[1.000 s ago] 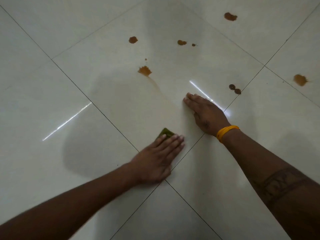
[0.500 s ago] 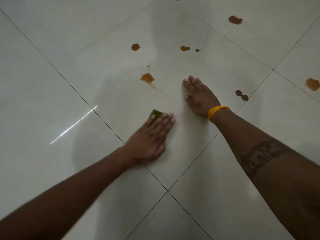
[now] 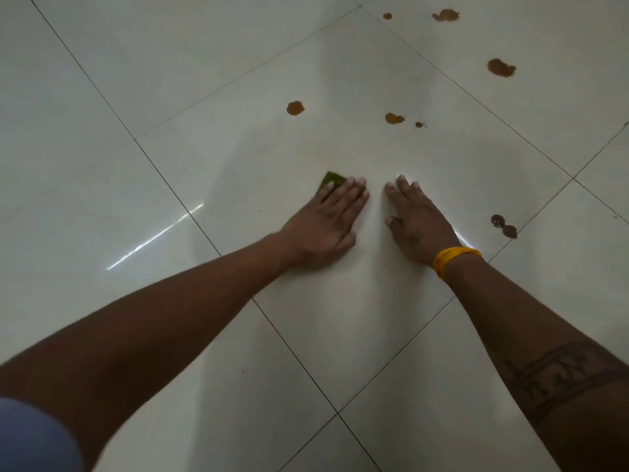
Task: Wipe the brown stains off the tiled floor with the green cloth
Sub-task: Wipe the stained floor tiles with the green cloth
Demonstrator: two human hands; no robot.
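1. Nearest the viewer, a blue-grey sleeve (image 3: pixel 30 434) is seen at the lower left corner, with a bare forearm extended from it toward the green cloth.
2. On the opposite forearm, a dark banded tattoo (image 3: pixel 561 376) is shown, well short of the cloth.
3. A glossy, pale tiled floor (image 3: pixel 136 97) is laid in large square tiles, set diagonally and divided by thin dark grout lines; bright streaks of light are reflected on its smooth surface.
4. A yellow thread band (image 3: pixel 454 258) is worn at the wrist of the right hand (image 3: pixel 417 221), which is laid flat on the tile just right of the cloth, fingers straight and nothing held.
5. The left hand (image 3: pixel 326 219) is pressed palm-down on the green cloth (image 3: pixel 332 180), its fingers straight and together rather than curled; no grasp is made around it.
6. The cloth is mostly covered by that hand; only a small, soft, rounded green corner is exposed beyond the fingertips, lying flat on the tile.
7. To the right of the cloth, past the right hand, a dark speckled double stain (image 3: pixel 503 226) is seen close to a grout line.
8. Beyond the cloth, a roundish brown stain (image 3: pixel 294 108) is found, with a blotchy one (image 3: pixel 394 118) and a tiny spot beside it.
9. Farthest from the cloth, to the upper right, a lobed brown stain (image 3: pixel 501 68) and an irregular one (image 3: pixel 446 15) are visible on other tiles.
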